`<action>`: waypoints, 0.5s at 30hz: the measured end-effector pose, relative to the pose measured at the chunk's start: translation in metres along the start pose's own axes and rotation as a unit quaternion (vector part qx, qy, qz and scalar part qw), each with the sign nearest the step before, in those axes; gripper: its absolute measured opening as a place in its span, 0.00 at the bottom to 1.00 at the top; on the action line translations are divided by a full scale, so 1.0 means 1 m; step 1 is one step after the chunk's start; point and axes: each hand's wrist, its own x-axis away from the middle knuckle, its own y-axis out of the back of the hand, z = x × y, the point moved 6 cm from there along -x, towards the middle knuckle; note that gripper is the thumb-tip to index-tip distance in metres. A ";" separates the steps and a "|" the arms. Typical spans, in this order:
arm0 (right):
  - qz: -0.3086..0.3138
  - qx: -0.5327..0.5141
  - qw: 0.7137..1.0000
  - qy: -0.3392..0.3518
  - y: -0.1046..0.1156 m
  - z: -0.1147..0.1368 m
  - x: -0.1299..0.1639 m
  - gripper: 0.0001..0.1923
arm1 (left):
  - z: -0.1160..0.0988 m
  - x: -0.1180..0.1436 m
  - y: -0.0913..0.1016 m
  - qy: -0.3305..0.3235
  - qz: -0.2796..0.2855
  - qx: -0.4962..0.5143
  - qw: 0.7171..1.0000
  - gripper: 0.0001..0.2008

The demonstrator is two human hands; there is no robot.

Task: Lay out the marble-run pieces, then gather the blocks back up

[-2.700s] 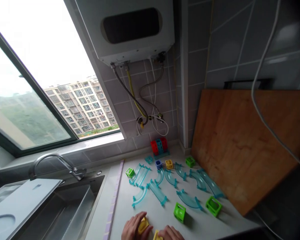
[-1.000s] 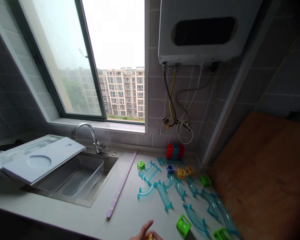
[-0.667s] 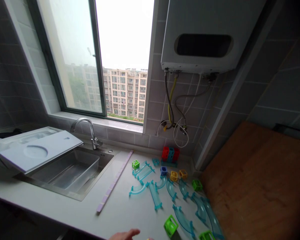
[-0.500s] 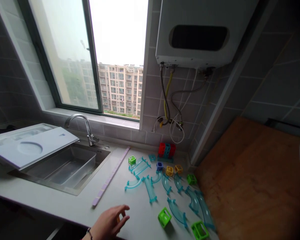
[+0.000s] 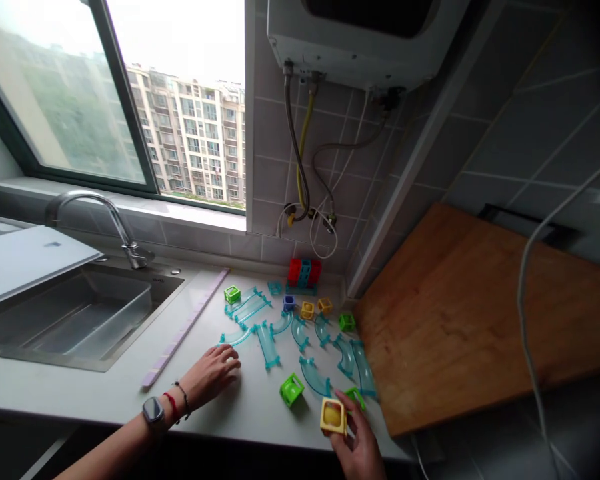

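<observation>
My left hand (image 5: 215,370) reaches over the white counter, palm down, fingers loosely bent and apart, with nothing seen in it. Just beyond its fingertips lies a curved clear-blue track piece (image 5: 237,335). My right hand (image 5: 359,440) grips a yellow cube block (image 5: 333,417) with openings in its sides, above the counter's front edge. Behind that hand, a green cube block (image 5: 355,399) is partly hidden. Another green cube block (image 5: 292,390) stands between my hands. A straight blue track piece (image 5: 267,345) and several curved ones, such as this curved track (image 5: 315,377), lie farther back.
Red and blue blocks (image 5: 305,273) stand by the back wall, near a purple block (image 5: 289,303) and two yellow cubes (image 5: 307,310). A lilac strip (image 5: 185,330) separates these from the sink (image 5: 105,357). A wooden board (image 5: 480,320) leans at the right.
My view has swung right and down. My left hand has moved forward over the counter. My right hand has come into view, holding the yellow cube block.
</observation>
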 end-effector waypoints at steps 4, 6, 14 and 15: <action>-0.015 0.221 0.971 0.086 0.013 0.023 -0.053 0.23 | -0.030 0.022 0.007 0.001 -0.055 0.010 0.998 0.10; -0.030 0.324 0.940 0.103 0.011 0.027 -0.081 0.21 | -0.049 0.035 0.012 0.009 -0.096 0.032 0.995 0.09; -0.035 0.432 0.896 0.093 -0.013 0.014 -0.138 0.19 | -0.071 0.061 0.031 0.051 -0.124 0.132 0.982 0.08; -0.032 0.438 0.894 0.094 -0.014 0.012 -0.137 0.19 | -0.067 0.061 0.032 0.053 -0.114 0.143 0.982 0.07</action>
